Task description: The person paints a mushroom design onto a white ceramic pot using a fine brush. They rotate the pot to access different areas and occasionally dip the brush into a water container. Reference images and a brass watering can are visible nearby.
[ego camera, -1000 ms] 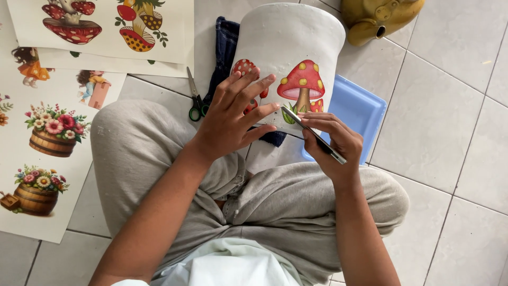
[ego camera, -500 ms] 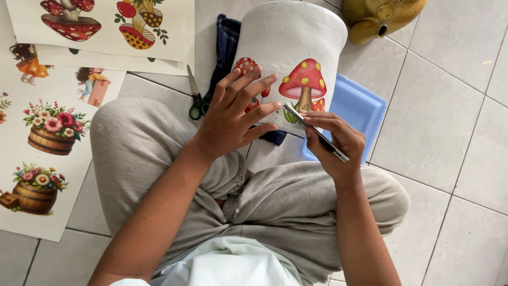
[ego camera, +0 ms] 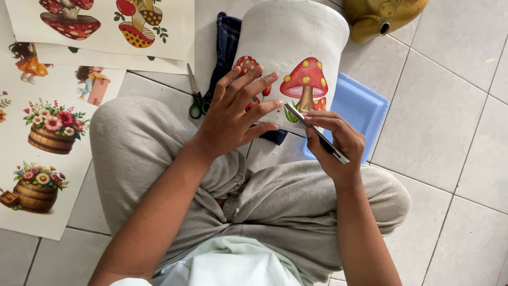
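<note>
Bright, even daylight, soft shadows, sharp focus, no glare.

Green-handled scissors [ego camera: 197, 101] lie on the tiled floor [ego camera: 450, 106] beside picture sheets [ego camera: 47, 132] — flower barrels, mushrooms; a blue tray [ego camera: 354, 106], dark cloth [ego camera: 226, 42] and yellow watering can [ego camera: 381, 18] sit nearby.

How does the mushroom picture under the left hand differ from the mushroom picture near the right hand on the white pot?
The left mushroom picture is mostly hidden by the left hand, while the right mushroom picture shows cap and stem in full. The left hand lies flat on the first; the right hand only brings a thin metal tool near the second. Both have red spotted caps and sit on the white pot.
</note>
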